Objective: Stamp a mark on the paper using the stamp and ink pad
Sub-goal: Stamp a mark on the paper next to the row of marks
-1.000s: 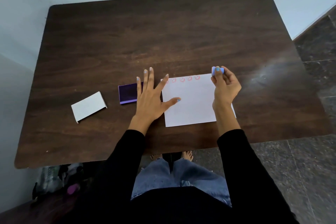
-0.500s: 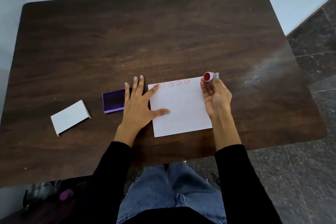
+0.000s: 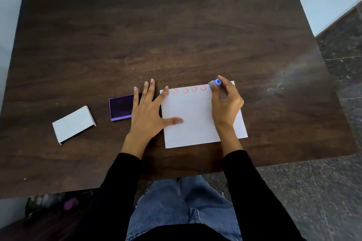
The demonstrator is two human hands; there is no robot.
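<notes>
A white sheet of paper (image 3: 194,119) lies on the dark wooden table (image 3: 156,35), with a row of several red smiley marks (image 3: 185,90) along its far edge. My right hand (image 3: 225,101) pinches a small blue round stamp (image 3: 217,82) and holds it down at the paper's far edge, just right of the last mark. My left hand (image 3: 148,109) lies flat with fingers spread, thumb and forefinger on the paper's left side. A purple ink pad (image 3: 119,107) sits open just left of that hand, partly under its fingers.
A white lid or card box (image 3: 73,123) lies on the table left of the ink pad. The table's near edge runs just below the paper, with my jeans-clad legs under it. Dark tiled floor (image 3: 333,182) lies to the right.
My right hand had the stamp tilted up with its red face showing; now the stamp points down onto the paper's far edge. My left hand stays flat on the paper.
</notes>
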